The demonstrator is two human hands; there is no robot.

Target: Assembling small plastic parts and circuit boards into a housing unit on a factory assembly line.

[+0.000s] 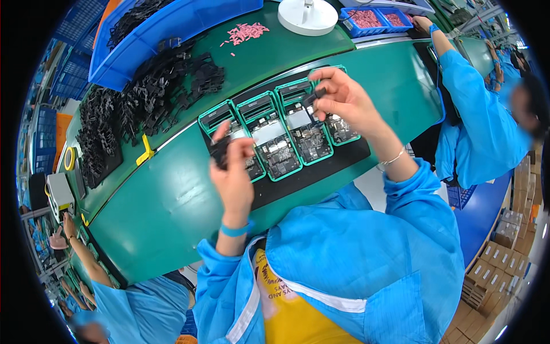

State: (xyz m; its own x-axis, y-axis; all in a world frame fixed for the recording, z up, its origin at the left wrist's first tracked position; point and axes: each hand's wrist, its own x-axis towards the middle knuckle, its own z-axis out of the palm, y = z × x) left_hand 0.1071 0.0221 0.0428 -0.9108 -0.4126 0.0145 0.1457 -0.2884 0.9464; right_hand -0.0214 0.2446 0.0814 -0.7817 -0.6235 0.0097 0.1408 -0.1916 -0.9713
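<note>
My left hand (232,186) is raised over the left end of a row of green-framed phone-like units with exposed circuit boards (278,157). Its fingers close around a small black part (220,152), blurred, whose exact kind I cannot make out. Above the right part of the row, my right hand (354,109) pinches another small black piece (312,98) between thumb and fingers. Several units lie side by side on a black mat (349,153); my hands cover parts of the outer ones.
Tangled black plastic parts (109,123) are heaped at the left below a long blue bin (195,22). Pink pieces (246,33) lie behind the row, near a white round base (307,17). A yellow bracket (145,150) edges the green table (172,200). Co-workers' arms (458,86) reach in on both sides.
</note>
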